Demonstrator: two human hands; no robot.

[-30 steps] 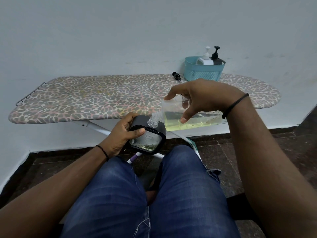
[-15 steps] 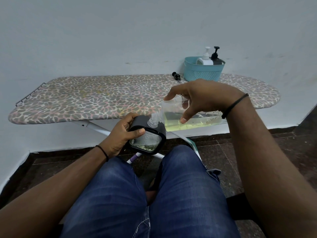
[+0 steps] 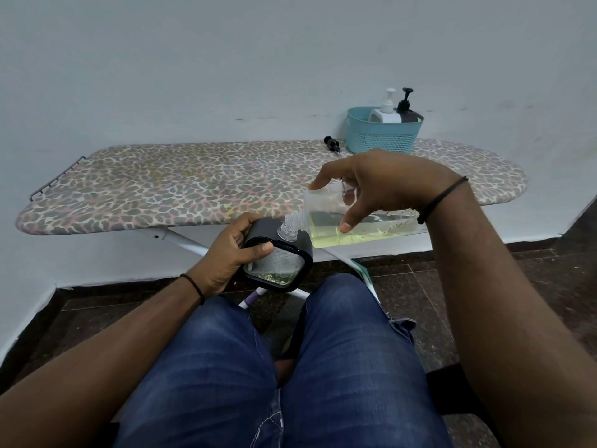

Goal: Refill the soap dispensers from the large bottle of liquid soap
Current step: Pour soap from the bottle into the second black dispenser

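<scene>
Right grip [image 3: 378,185]: fingers clamped round large clear bottle [image 3: 358,221], laid near horizontal, yellow soap inside, neck set into dispenser top. Left grip [image 3: 226,257]: clamped on black dispenser [image 3: 279,257], held above knees. Behind: ironing board [image 3: 193,185] w/ teal basket [image 3: 382,137] holding white dispenser [image 3: 386,113] & dark dispenser [image 3: 407,109]; loose black pump [image 3: 332,143] beside basket.

Basket [image 3: 381,140] sits on the ironing board [image 3: 193,185], dispensers [image 3: 395,113] inside.

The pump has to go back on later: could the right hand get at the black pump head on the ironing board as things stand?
Probably not yet: the right hand grips the large bottle; the black pump head lies unobstructed.
</scene>
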